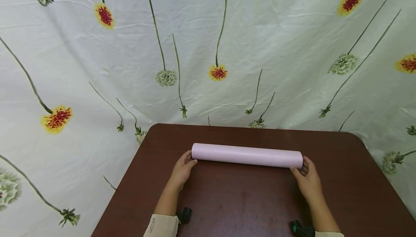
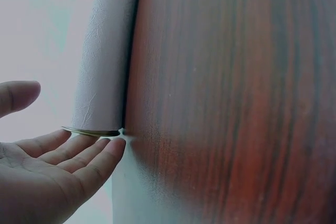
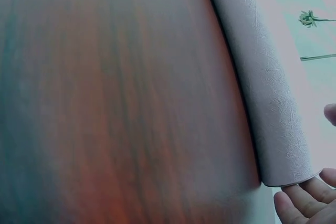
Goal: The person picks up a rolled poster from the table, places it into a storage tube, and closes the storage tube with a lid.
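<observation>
A pale pink roll point(image 1: 247, 155), which looks like rolled wallpaper with a finely creased surface, lies crosswise on the dark brown table point(image 1: 240, 197). At its left end is my left hand point(image 1: 182, 168); in the left wrist view the fingers point(image 2: 100, 166) extend against the end of the roll point(image 2: 102, 66), the thumb standing apart. My right hand point(image 1: 308, 181) is at the other end. Its fingertips point(image 3: 286, 205) touch the end edge of the roll point(image 3: 273, 103) in the right wrist view, where only part of the hand shows.
Behind the table hangs a white cloth point(image 1: 130, 67) printed with flowers and stems. A dark wrist device point(image 1: 184, 215) sits by the left cuff, another dark device point(image 1: 302, 228) by the right. The table's back edge runs just beyond the roll.
</observation>
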A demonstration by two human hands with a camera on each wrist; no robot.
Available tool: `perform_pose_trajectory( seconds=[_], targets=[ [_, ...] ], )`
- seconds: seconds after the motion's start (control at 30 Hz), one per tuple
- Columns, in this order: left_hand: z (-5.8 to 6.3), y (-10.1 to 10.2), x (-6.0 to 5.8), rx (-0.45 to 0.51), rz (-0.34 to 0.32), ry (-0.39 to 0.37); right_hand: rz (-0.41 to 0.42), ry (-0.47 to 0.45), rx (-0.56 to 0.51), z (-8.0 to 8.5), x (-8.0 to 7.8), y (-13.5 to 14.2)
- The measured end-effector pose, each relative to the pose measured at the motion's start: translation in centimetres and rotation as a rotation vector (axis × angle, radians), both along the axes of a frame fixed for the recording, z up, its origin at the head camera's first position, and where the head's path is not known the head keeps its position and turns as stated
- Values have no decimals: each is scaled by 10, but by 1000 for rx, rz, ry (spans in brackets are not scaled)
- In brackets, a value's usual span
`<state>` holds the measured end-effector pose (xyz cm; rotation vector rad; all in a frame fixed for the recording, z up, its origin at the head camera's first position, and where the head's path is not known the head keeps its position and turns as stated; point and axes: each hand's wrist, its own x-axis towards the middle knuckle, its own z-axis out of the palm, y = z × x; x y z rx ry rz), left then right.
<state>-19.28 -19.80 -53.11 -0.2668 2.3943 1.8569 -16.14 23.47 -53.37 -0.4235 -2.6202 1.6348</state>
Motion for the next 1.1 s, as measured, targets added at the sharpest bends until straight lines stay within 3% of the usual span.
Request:
perform_pose_trajectory(
  seconds=[0.83, 1.1],
  targets=[
    [1, 0, 1, 2, 2, -14, -18, 15, -17, -1, 3, -2],
    [8, 0, 2, -52, 88, 60, -115, 119, 39, 4, 4, -5]
  ],
)
